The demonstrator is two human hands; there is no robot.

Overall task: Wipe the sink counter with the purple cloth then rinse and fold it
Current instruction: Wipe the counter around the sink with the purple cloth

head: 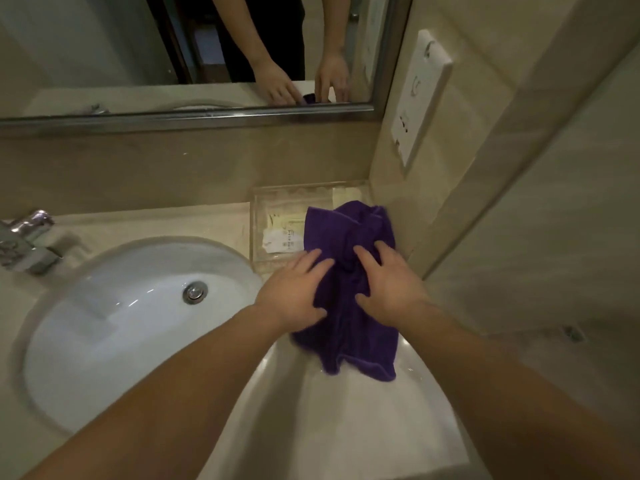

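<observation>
pressing down from the head view, a person's left hand (294, 292) and right hand (391, 289) lie side by side on the purple cloth (349, 299), fingers (313, 261) spread and fairly straight, flat on the fabric rather than curled round it. the cloth lies bunched on the pale worktop (346, 410) just right of the white sink (138, 323), its far end draped over the near corner of a clear tray (277, 209) that holds small packets. the tap (27, 240) stands at the far left, and no water can be seen running. in the mirror (173, 46) above, both hands show again on the cloth. judging by the crumpled cloth, this reads as the wiping step, or a smoothing ahead of a fold; which one cannot be told. if wiping, the next move calls for firm strokes across the worktop, clear of the tray, then a carry left to the tap.
</observation>
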